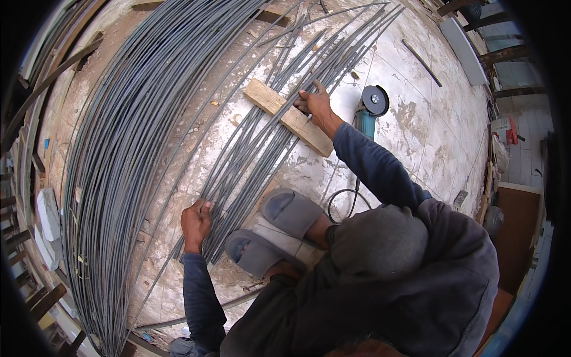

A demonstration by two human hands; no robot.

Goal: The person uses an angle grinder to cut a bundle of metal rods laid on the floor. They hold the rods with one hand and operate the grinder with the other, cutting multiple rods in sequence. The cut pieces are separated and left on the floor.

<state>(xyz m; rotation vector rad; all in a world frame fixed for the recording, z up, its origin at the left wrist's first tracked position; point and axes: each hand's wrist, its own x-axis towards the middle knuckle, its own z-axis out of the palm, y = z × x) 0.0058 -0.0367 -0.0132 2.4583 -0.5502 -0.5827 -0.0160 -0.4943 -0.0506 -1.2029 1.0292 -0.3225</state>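
Observation:
Thin grey steel rods (241, 172) lie in a loose bundle, slanting from my feet toward the far side of the floor. A wooden block (309, 132) lies crosswise at the bundle, with at least one rod passing over its top. My right hand (316, 106) is at the block's far edge, fingers curled on a steel rod and the index finger raised. At the bundle's near left side my left hand (196, 223) is closed, thumb against the fingers, apparently around a rod; its palm is hidden. Right of my right hand rests a teal angle grinder (367, 122) with its black disc facing up.
A large bundle of long rods (128, 137) curves along the left. The grinder's black cord (351, 193) loops beside my feet in grey sandals (291, 212). A short dark bar (421, 62) lies far right, and a white panel (463, 50) stands beyond it.

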